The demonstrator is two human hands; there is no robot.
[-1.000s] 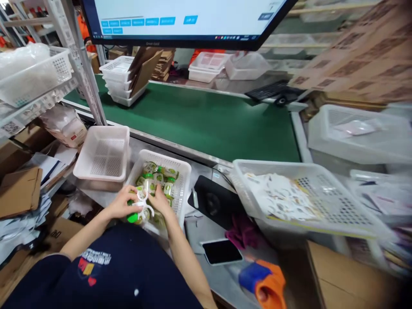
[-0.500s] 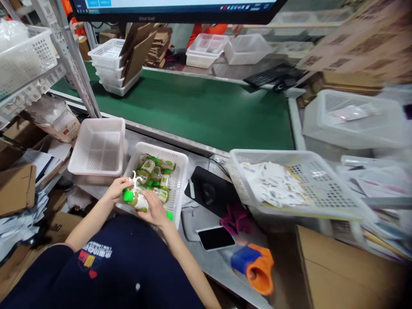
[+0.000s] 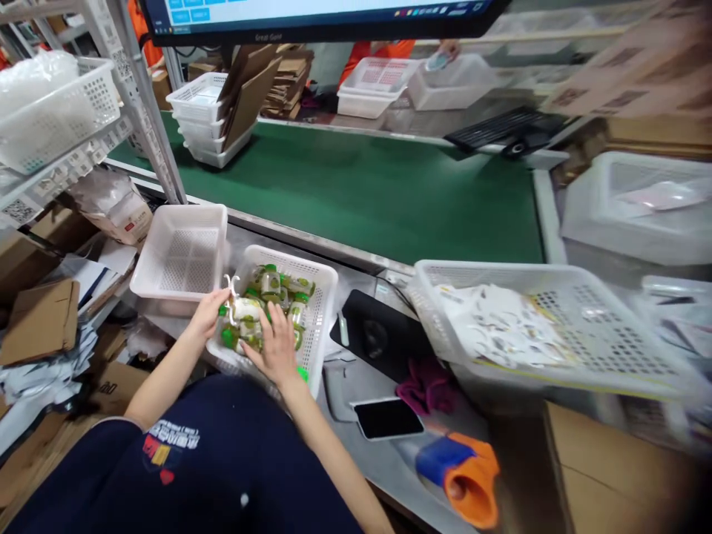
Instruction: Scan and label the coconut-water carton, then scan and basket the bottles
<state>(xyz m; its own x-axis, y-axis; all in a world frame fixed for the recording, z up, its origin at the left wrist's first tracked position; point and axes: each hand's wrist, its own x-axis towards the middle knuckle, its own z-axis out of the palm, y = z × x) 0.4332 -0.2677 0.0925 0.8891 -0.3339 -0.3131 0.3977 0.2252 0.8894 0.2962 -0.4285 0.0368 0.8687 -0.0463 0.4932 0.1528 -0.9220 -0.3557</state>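
A single head-worn camera looks forward and steeply down from above the person's chest onto the worktop (image 3: 356, 460). The green conveyor belt (image 3: 378, 193) lies beyond the worktop, a monitor (image 3: 311, 18) edging the top. Near things fill the lower frame.

I count two hands, left (image 3: 208, 311) and right (image 3: 277, 348), both in one basket (image 3: 322, 297) of green-capped bottles (image 3: 271, 283), too heaped to count. One empty basket (image 3: 183, 256) sits beside it, one large basket (image 3: 556, 326) of white pieces further right. One phone (image 3: 388, 418), one monitor (image 3: 311, 15).
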